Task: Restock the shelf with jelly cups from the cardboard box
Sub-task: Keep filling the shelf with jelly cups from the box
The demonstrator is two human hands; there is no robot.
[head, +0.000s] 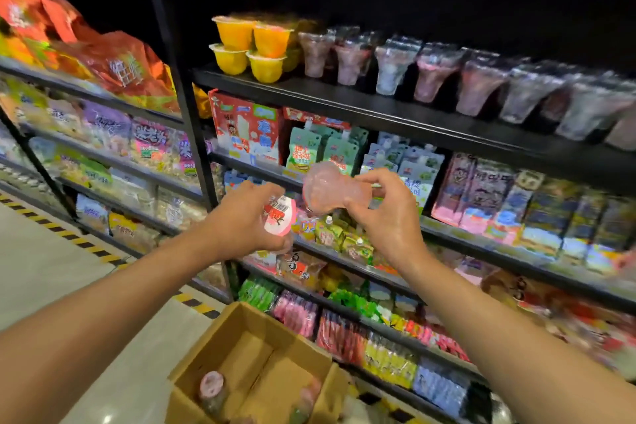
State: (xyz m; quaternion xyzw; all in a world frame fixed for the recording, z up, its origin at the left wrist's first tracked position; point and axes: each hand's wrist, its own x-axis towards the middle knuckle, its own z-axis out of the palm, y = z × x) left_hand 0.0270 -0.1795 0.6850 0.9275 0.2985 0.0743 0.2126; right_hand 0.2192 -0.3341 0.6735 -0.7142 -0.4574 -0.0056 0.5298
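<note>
Facing the black shelf [395, 107], I see yellow cups [253, 45] stacked two high at its left end and a row of clear cups [433, 76] running off to the right. Down low, the open box [254, 365] sits by the rack, with a few jelly cups [211, 387] lying in it. My left hand [247, 220] grips a pink-lidded cup [280, 215], lid toward me, and my right hand [385, 206] pinches a pink cup [330, 191], both raised in front of the middle shelves.
</note>
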